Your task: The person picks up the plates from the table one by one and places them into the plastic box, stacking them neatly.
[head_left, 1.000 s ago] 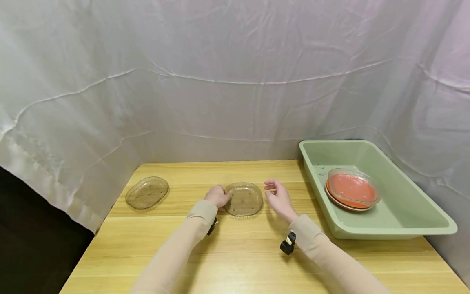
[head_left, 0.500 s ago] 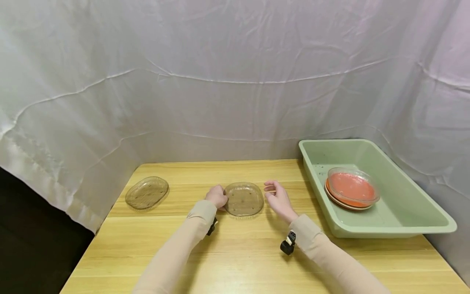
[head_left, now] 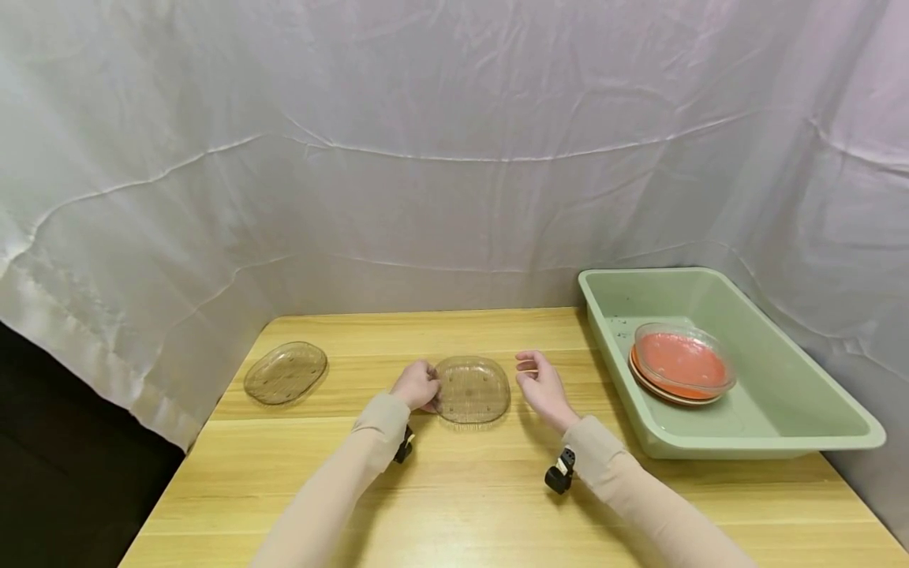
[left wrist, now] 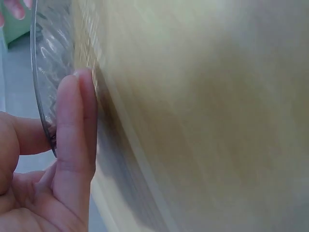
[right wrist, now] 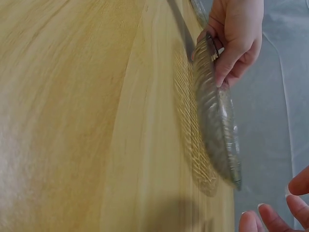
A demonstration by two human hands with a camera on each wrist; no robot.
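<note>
My left hand (head_left: 416, 385) grips the left edge of a clear, brownish-tinted glass plate (head_left: 473, 391) with a rounded, ribbed rim. In the left wrist view, the thumb lies over the rim while the straighter fingers (left wrist: 72, 130) support its underside. The right wrist view shows this glass plate (right wrist: 212, 111) tilted and raised off the wooden tabletop, its ribbed shadow beneath. My right hand (head_left: 543, 388) hovers just right of the plate, fingers loosely bent and holding nothing. Only its fingertips (right wrist: 270, 217) enter the right wrist view, at the lower right.
A similar glass plate (head_left: 286, 373) lies at the table's left. On the right stands a green basin (head_left: 774, 430); inside it, a clear glass dish (head_left: 719, 364) sits on stacked orange plates (head_left: 642, 380). Grey curtains (head_left: 440, 229) surround the wooden table (head_left: 454, 505).
My left hand and the glass plate have shifted slightly toward me, with the left wrist drawn a little left. My right hand stays almost in place, marginally farther right.
</note>
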